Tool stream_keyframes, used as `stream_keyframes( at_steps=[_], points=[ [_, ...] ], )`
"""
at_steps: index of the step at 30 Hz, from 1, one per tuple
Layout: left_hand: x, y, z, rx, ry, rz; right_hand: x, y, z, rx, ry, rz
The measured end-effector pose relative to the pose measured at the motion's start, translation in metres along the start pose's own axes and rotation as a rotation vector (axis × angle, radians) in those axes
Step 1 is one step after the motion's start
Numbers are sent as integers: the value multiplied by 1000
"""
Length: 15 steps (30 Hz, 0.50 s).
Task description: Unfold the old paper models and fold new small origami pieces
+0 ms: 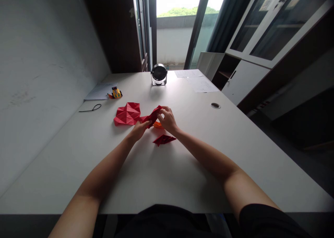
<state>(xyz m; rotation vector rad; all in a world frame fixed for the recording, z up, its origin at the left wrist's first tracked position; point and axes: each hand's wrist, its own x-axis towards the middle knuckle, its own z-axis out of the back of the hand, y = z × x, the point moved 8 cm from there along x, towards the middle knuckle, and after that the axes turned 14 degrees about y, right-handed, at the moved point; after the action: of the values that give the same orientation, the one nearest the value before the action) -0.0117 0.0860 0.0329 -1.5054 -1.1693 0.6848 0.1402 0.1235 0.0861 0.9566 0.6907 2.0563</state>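
Note:
Between my two hands is a folded piece of red paper (154,116), raised a little over the white table. My left hand (139,129) pinches its lower left part, thumb on top. At its upper right edge, the fingers of my right hand (167,119) are closed on the paper. An orange folded paper (157,125) shows just beneath, partly hidden by my right hand. Nearer to me lies a dark red folded paper shape (164,140). A creased, unfolded red sheet (127,114) rests to the left of my left hand.
The white table (198,175) meets a wall on the left. On it are a yellow toy car (116,92), a black cable tie (91,110), a round black lamp on a stand (159,73), white papers (202,84) and a round cable hole (215,105).

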Motion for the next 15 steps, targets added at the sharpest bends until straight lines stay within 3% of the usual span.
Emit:
stream_keyframes(
  at_steps=[4, 10, 12, 15],
  points=[
    [0, 2, -2, -106, 38, 32, 1, 0, 1, 4, -7, 4],
    [1, 2, 6, 30, -81, -16, -3, 14, 0, -28, 3, 50],
    [-1, -5, 13, 124, -178, -66, -4, 17, 2, -30, -8, 61],
    [-13, -33, 24, 310, -392, -246, -4, 16, 6, -28, -37, 54]
  ],
)
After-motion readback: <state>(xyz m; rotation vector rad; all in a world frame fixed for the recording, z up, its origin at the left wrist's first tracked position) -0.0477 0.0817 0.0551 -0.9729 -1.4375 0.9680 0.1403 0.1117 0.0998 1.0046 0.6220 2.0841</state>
